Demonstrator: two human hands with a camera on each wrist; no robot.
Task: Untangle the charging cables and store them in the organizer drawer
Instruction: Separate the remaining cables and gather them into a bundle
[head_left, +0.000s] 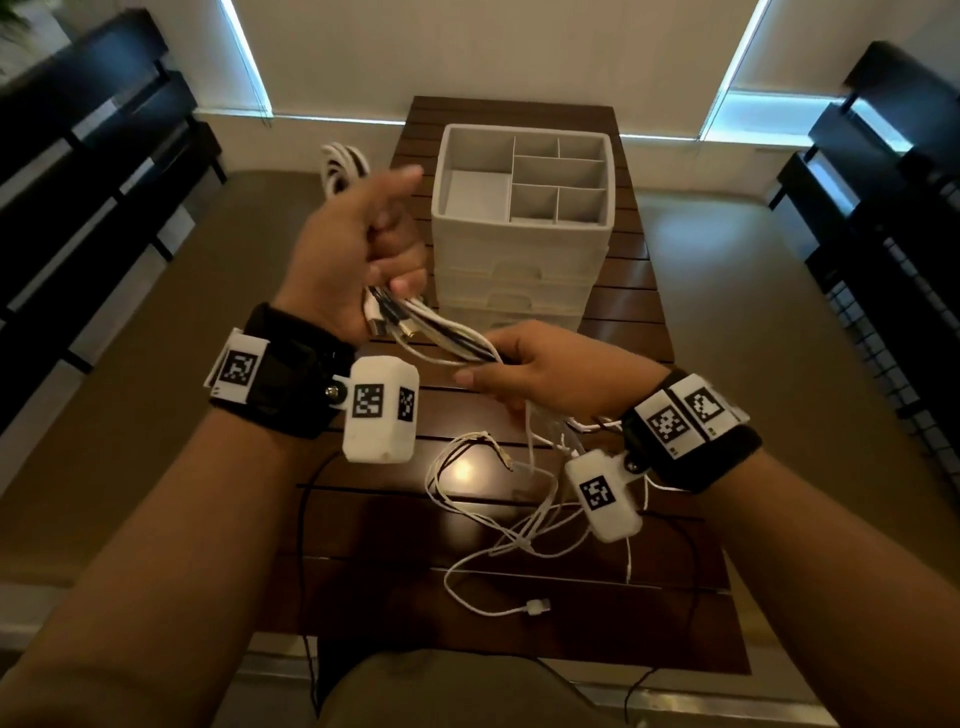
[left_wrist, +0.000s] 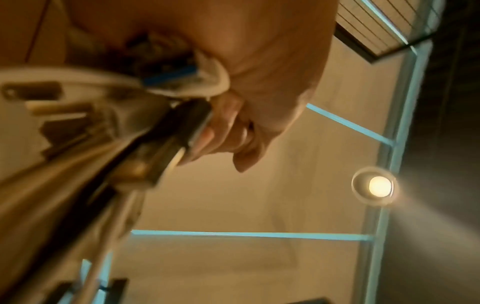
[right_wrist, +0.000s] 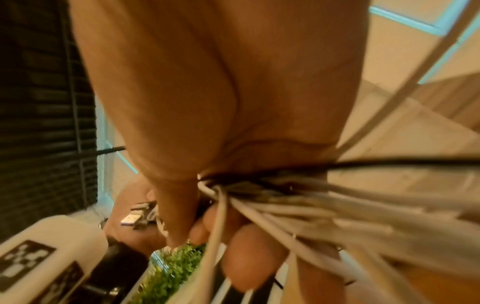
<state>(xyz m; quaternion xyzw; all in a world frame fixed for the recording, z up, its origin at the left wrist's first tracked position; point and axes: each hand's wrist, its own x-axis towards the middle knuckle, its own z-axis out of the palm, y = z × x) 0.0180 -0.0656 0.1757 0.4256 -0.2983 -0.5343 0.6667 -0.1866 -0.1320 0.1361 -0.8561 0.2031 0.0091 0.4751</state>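
A bundle of white and black charging cables (head_left: 441, 335) stretches between my two hands above the wooden table (head_left: 639, 291). My left hand (head_left: 363, 260) grips the bundle's plug ends in a fist, raised left of the white organizer (head_left: 522, 218). My right hand (head_left: 524, 371) holds the other end with fingers curled round the cables (right_wrist: 272, 203). Loose white cable ends (head_left: 498, 525) hang from it onto the table. In the left wrist view the blurred plugs (left_wrist: 182, 121) lie against my curled fingers. The organizer's drawers (head_left: 514, 301) look shut.
A coiled white cable (head_left: 340, 169) lies at the table's far left, behind my left hand. A thin black wire (head_left: 306, 545) runs down off the table's near edge. Dark benches (head_left: 93, 171) flank the table on both sides.
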